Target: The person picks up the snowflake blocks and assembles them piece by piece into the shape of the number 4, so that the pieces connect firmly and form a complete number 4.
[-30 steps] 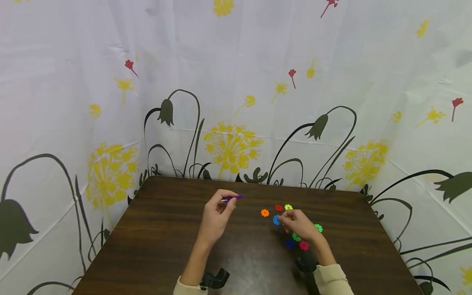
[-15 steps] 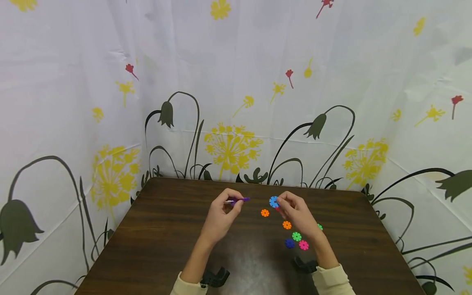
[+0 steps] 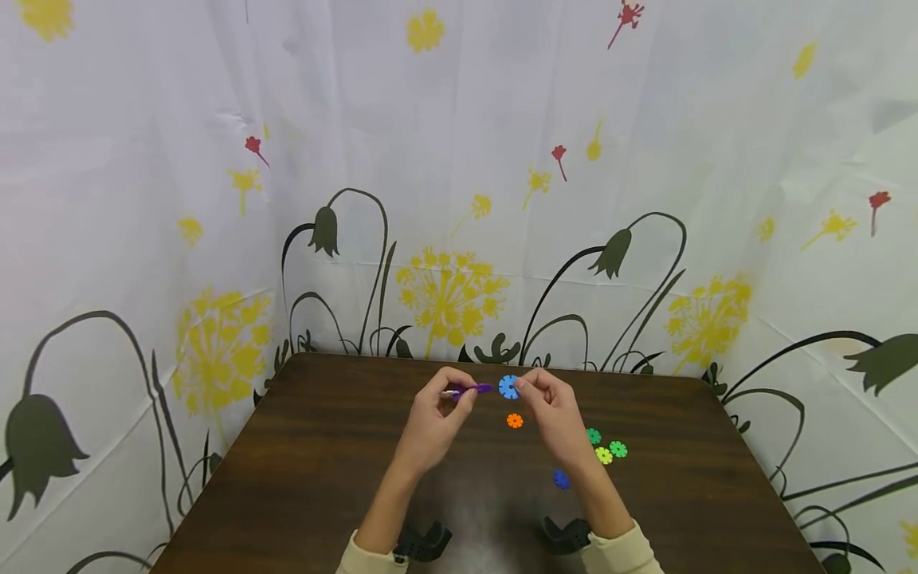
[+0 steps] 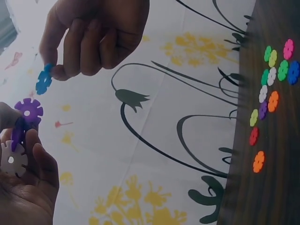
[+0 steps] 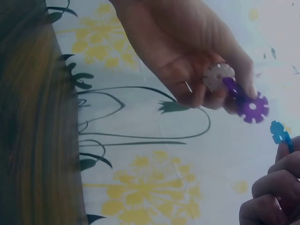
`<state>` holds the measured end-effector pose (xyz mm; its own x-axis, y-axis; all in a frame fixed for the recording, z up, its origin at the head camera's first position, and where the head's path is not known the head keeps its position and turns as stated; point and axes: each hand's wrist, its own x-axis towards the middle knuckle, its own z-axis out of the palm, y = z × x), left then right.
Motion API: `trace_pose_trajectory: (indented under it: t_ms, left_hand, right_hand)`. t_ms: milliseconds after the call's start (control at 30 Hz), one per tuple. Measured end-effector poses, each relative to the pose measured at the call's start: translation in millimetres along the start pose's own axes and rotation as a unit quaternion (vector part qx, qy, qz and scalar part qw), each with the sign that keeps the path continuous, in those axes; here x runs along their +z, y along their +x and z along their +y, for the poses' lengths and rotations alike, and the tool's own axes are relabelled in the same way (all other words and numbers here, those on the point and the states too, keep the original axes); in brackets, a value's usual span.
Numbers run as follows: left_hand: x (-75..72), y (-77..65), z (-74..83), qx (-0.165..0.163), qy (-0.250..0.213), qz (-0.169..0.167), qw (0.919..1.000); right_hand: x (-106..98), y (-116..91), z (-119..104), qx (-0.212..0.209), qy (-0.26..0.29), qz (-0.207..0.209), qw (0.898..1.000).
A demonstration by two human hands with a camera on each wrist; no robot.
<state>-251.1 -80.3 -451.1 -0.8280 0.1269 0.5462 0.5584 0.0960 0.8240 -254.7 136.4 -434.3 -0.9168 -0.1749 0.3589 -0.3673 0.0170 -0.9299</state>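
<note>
Blue disc (image 3: pixel 505 388), right hand (image 3: pixel 556 413) pinching its edge, hangs narrowly clear of purple discs (image 5: pixel 255 115) the left hand (image 3: pixel 433 420) pinches.

Blue disc (image 4: pixel 43 81) right; purple discs (image 5: pixel 260 111), white disc (image 5: pixel 213 80) left; loose discs (image 4: pixel 258 164) orange, red, yellow, green, pink, white, purple, dark blue; counter (image 3: pixel 323 446) dark brown, streaked; curtain (image 3: pixel 387 119) white with yellow, red, grey-green flowers (image 3: pixel 450 300)

The tabletop (image 3: pixel 315 462) is dark and wood-grained, paler at its near side. On it lie a notched orange disc (image 3: pixel 515 421), leftmost, a red disc (image 4: pixel 253 136) near it, and farther right two yellow discs (image 3: pixel 604 455), a purple disc (image 4: pixel 263 108), two white discs (image 4: pixel 263 93), another orange disc (image 4: pixel 273 101), three green discs (image 3: pixel 618 450), a pink disc (image 4: pixel 288 48) and a blue disc (image 3: pixel 562 479).
</note>
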Motion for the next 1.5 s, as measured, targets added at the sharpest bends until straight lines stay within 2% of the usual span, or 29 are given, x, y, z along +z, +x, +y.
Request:
trace_pose_trajectory:
  t_ms: [167,433,633,900,1100,1300,1400,1500]
  left_hand:
    - [2.3,0.5,0.0,0.000,0.001,-0.003,1.0000]
    - [1.9,3.0,-0.5,0.000,-0.003,-0.008,1.0000]
    - [1.5,1.8,-2.2,0.000,-0.005,-0.008,1.0000]
    - [-1.5,3.1,-1.1,-0.006,0.005,-0.034,0.9994]
    - [-0.3,5.0,0.0,0.021,-0.012,-0.051,0.9984]
    - [3.5,3.3,-1.7,0.045,-0.034,-0.057,0.9968]
    - [4.1,2.7,-2.4,0.034,-0.015,-0.058,0.9976]
    - [5.0,2.3,-4.1,0.006,0.018,-0.058,0.9981]
  right_hand:
    - [6,1,2,0.011,-0.001,0.012,1.000]
    - [6,3,0,-0.001,0.001,0.004,1.000]
    - [6,3,2,0.006,0.001,-0.005,1.000]
    - [0,4,-2,0.011,-0.017,-0.048,0.999]
    - [-1,4,-3,0.006,0.001,-0.073,0.997]
    - [2,1,0,0.005,0.038,-0.072,0.997]
    - [1,0,2,0.012,0.040,-0.071,0.997]
    - [-4,0,7,0.027,0.033,-0.073,0.996]
